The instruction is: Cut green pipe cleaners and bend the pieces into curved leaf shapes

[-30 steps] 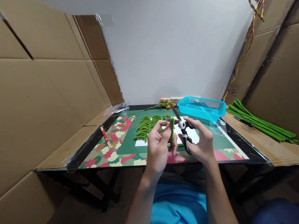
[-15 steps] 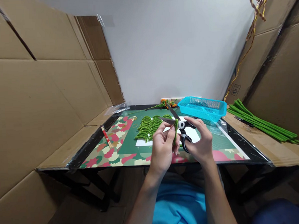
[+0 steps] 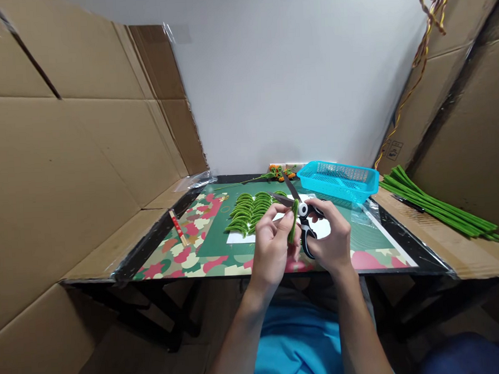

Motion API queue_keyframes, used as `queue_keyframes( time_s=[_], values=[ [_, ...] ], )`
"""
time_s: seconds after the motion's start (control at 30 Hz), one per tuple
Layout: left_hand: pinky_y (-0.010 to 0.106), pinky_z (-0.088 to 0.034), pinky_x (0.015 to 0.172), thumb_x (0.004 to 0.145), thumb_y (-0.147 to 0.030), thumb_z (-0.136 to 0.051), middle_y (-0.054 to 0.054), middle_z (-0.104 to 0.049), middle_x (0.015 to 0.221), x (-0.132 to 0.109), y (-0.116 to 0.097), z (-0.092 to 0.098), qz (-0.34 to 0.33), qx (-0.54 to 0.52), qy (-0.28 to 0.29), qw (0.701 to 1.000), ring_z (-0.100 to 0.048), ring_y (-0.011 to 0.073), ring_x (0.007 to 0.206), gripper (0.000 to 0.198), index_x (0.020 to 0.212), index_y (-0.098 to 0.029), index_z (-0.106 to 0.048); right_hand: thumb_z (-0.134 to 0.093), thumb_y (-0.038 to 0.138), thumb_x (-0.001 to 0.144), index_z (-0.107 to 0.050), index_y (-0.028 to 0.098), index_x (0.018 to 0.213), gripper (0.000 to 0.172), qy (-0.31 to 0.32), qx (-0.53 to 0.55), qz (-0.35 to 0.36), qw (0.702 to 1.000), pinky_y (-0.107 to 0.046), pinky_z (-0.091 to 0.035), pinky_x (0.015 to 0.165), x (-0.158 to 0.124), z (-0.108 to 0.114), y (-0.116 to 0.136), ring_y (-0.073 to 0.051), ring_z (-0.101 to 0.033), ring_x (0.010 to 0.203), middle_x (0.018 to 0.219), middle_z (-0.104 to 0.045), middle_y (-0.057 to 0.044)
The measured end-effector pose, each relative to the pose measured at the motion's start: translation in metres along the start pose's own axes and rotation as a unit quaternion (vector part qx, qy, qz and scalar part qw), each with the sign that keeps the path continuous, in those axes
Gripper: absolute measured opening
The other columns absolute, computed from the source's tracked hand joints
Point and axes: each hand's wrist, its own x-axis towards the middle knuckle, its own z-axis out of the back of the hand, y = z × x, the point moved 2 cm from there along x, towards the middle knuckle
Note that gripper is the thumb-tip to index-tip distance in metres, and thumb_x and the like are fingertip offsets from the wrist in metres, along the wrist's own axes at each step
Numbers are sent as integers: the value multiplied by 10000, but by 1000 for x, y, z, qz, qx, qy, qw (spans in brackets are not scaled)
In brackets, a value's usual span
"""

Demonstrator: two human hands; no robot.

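My left hand pinches a short, fuzzy green piece, which stands roughly upright between thumb and fingers. Black-and-white scissors are in my right hand, its fingers in the handles. Their blades are parted and point up and to the left, with the top of the green piece close to them; whether they touch it I cannot tell. Left of and beyond my hands, several curved green pieces lie in rows, partly over white paper.
A blue basket stands at the back right. Long green stems lie on cardboard at the right. Orange flowers are at the back. A red-wrapped stick packet lies on the patterned mat at the left.
My right hand has shifted slightly left, and its fingers have closed a little on the scissor handles. My left hand is almost still, holding the same green piece.
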Motion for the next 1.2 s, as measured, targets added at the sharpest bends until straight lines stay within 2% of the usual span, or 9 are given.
queue_keyframes(
  time_s=[0.2,0.37,0.47,0.53,0.67,0.8,0.97,1.2],
  values=[
    [185,-367,298,921,-521,-715,-5,-681,600,-2,-7,-7,62,-26,49,997,-579,140,318,367,948,-163,-637,-690,207,820,-648,243,1221,405,14,61,-21,998,-341,-547,713,2,1,-1,-194,-617,783,1000,-700,-35],
    [198,-396,293,884,-551,-760,83,-752,642,-2,-10,-12,80,4,44,996,-619,164,330,444,897,-107,-745,-701,274,868,-626,238,1262,403,29,86,-32,995,-379,-578,833,1,2,-3,-243,-690,967,1128,-722,-67],
    [210,-418,303,859,-581,-781,124,-789,707,-2,-9,-17,100,5,74,992,-637,174,344,486,902,-97,-781,-648,291,911,-618,250,1294,386,50,86,-44,994,-400,-584,865,-1,0,-5,-255,-704,998,1154,-724,-66],
    [208,-420,308,865,-608,-763,151,-807,765,-2,-8,-22,102,-5,90,991,-642,168,353,518,915,-94,-794,-629,324,927,-626,255,1284,364,65,100,-57,991,-397,-595,843,-2,-3,-5,-258,-713,987,1163,-726,-67],
    [197,-395,289,899,-656,-699,184,-816,808,-2,-6,-28,84,-21,80,993,-614,144,327,584,904,-80,-798,-624,356,951,-644,261,1242,307,75,121,-82,986,-376,-609,791,-3,-6,-4,-252,-722,954,1152,-731,-60],
    [189,-332,259,924,-635,-678,195,-818,823,-2,-6,-30,75,-10,75,994,-589,135,300,571,906,-78,-800,-605,355,973,-612,271,1315,353,95,130,-84,983,-367,-607,827,-3,-5,-5,-250,-714,1016,1183,-716,-55],
    [169,-239,241,968,-593,-641,197,-820,825,-2,-5,-31,72,3,63,995,-526,94,256,545,866,-77,-788,-556,373,991,-593,267,1319,347,105,133,-79,982,-376,-603,835,-5,-6,-6,-241,-714,936,1093,-721,-41],
    [173,-232,253,965,-602,-640,211,-819,834,-2,-6,-30,64,-1,70,995,-500,82,247,558,864,-72,-786,-556,384,987,-591,258,1280,321,107,146,-80,980,-356,-597,820,-5,-9,-6,-236,-713,946,1105,-716,-43]
  ],
)
